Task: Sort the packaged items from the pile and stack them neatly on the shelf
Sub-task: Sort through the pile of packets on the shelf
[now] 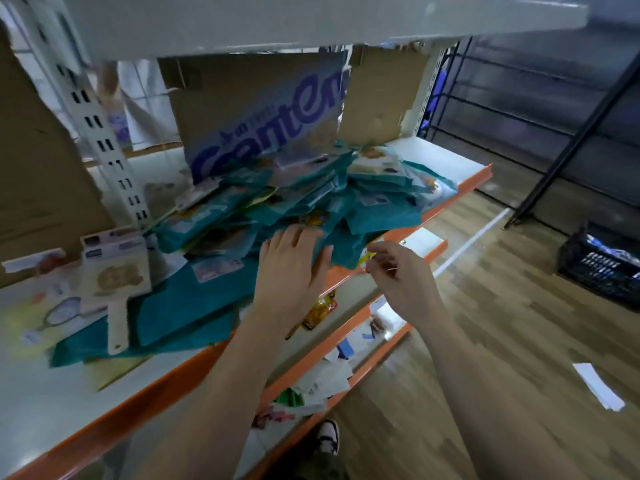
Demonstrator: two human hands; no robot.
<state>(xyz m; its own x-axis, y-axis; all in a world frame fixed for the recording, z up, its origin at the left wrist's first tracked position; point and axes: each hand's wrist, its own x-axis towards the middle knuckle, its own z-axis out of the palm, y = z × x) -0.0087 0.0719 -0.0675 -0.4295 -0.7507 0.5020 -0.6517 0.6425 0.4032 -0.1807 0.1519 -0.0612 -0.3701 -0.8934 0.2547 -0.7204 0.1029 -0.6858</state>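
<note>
— On the middle shelf [52, 403], where does the pile sit from the hands?

— Straight ahead and a little to the left. The pile [277, 202] of teal packets runs lengthwise along the shelf, from near left to far right. It lies in front of a cardboard box [263, 109] with purple lettering.

— Which hand is nearer?

— The left hand [294, 261]. It lies flat on the front slope of the pile, with fingers fairly straight and pointing into the heap, gripping nothing.

— And the other?

— The right hand [398, 275] hangs just off the shelf's orange front lip, beside a teal packet corner that juts over the edge. Its fingers are loosely curled, with thumb and forefinger close together at a small yellow scrap [365, 258]. Whether it pinches that scrap, I cannot tell.

— So what does the next pick turn on?

— In my judgement, the left hand only has to curl over the packet beneath it. The right would have to come inward and leftward to help.

— Where might a stack go?

— Some cream packets [117, 271] lie flat to the left, overlapping more teal ones. That side, well left of both hands, looks the likeliest spot.
</note>
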